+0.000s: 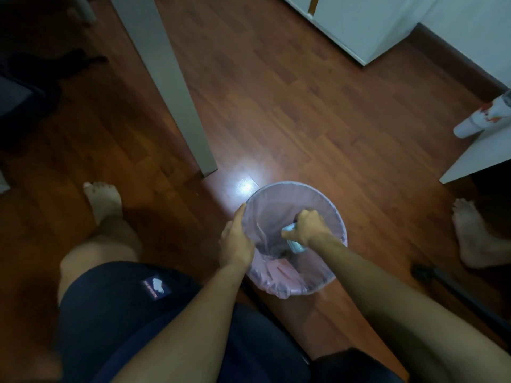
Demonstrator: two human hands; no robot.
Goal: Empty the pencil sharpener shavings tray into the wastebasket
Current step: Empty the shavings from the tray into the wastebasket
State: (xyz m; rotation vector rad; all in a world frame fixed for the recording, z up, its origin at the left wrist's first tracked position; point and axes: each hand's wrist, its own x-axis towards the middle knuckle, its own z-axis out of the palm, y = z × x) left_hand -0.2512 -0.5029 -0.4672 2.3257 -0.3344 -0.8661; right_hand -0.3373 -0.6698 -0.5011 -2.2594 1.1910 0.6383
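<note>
A round wastebasket (329, 205) lined with a thin pinkish plastic bag stands on the wooden floor between my legs. My left hand (236, 240) grips its left rim. My right hand (311, 226) is inside the basket's mouth, closed on a small pale blue-green shavings tray (294, 246) that is tilted downward. Dark shavings lie at the bottom of the bag under the tray. The sharpener body is out of sight.
A grey table leg (177, 87) stands just behind and left of the basket. A white cabinet (367, 26) is at the back right, and a white shelf edge (475, 158) with a rolled white item (481, 117) at right. My bare feet rest on either side.
</note>
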